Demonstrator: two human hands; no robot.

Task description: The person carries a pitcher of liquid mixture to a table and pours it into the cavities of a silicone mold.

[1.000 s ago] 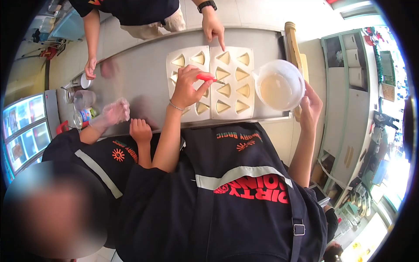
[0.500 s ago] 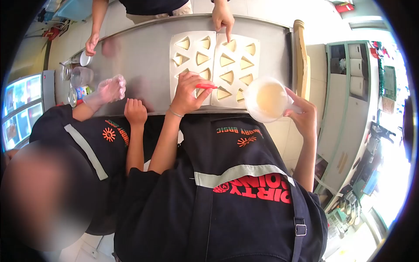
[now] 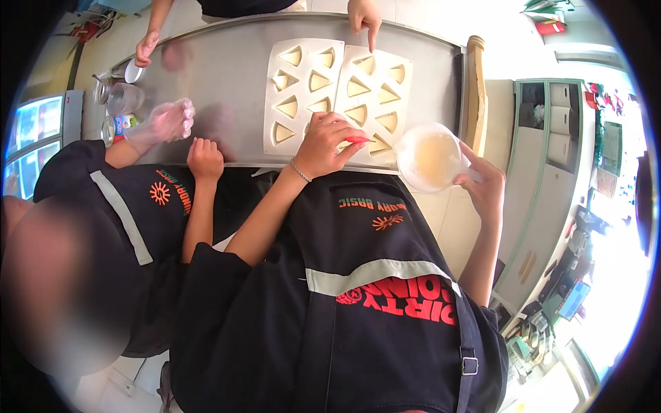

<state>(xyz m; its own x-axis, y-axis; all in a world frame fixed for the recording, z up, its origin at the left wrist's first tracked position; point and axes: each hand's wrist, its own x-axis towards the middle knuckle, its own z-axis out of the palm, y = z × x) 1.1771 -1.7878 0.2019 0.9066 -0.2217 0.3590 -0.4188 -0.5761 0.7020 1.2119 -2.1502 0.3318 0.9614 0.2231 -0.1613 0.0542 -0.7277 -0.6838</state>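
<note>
My left hand [image 3: 326,146], with a bracelet at its wrist, is closed around a slim red tool with a pointed end [image 3: 357,140]. The tool's tip is over the lower part of the right white mould [image 3: 372,129], by a wedge-shaped cavity. My right hand [image 3: 482,175] grips the handle of a translucent jug [image 3: 432,165], which holds a pale cream liquid. The jug is beside the mould's lower right corner. The left white mould [image 3: 301,90] lies alongside, partly behind my left hand. Pale cream fills many visible cavities of both moulds.
Across the metal table [image 3: 227,76], a person's hand [image 3: 364,19] points at the right mould. Another person, at my left, has a gloved hand [image 3: 172,120] and a bare fist [image 3: 205,160] at the edge. Clear containers [image 3: 125,100] stand at the far left.
My left hand has moved right with the red tool, uncovering lower cavities of the left mould. The jug has shifted slightly right. The pointing hand across the table has moved slightly right.
</note>
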